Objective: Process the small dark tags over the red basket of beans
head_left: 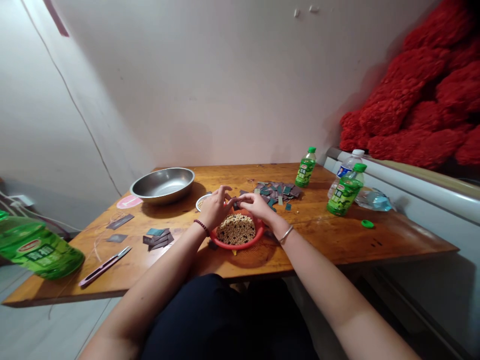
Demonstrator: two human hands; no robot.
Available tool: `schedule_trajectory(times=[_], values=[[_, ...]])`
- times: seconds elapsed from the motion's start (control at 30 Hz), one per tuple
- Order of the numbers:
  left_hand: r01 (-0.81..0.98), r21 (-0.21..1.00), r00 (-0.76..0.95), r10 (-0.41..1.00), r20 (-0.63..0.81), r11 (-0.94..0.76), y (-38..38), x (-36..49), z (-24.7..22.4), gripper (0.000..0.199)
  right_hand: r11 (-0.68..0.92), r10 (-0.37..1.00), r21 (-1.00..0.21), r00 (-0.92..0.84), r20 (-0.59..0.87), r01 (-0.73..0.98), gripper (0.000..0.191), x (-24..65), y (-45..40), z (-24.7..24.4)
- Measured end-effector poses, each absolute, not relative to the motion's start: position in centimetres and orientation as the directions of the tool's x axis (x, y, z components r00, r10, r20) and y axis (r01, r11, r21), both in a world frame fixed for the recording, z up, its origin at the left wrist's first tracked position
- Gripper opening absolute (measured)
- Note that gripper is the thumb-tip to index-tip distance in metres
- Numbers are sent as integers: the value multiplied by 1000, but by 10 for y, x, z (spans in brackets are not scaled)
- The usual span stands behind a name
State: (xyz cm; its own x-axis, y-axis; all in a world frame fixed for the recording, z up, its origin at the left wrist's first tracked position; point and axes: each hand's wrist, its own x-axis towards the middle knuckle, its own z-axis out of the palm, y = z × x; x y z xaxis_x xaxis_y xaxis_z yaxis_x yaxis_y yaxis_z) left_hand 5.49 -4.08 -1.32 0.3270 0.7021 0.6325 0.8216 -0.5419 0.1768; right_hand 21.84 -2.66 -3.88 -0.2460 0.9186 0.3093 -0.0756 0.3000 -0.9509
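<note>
A red plastic basket [235,246] with perforated sides sits near the front edge of the wooden table. Pale round beans or seeds [236,231], mixed with some black ones, fill it. Over its far rim, my left hand [216,206] is closed, with a small dark piece at its fingertips. My right hand [257,206] meets it from the other side, its thumb and fingers pinched together at the same dark piece, whose details are too small to tell. A white bowl [200,203] with more pale beans is partly hidden behind my left hand.
Dark and teal flat rectangles lie in a heap [279,192] behind my right hand and in a small stack [159,239] at left. Around are a steel basin [164,186], thread snips [105,267], green bottles [345,192], a green cap [367,224] and red fluffy bundles [412,105].
</note>
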Motion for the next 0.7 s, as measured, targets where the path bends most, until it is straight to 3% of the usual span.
schedule_trajectory(times=[0.7], values=[[841, 209, 263, 714, 649, -499, -47, 58, -8, 34, 295, 930, -955, -216, 297, -42, 16, 218, -27, -37]])
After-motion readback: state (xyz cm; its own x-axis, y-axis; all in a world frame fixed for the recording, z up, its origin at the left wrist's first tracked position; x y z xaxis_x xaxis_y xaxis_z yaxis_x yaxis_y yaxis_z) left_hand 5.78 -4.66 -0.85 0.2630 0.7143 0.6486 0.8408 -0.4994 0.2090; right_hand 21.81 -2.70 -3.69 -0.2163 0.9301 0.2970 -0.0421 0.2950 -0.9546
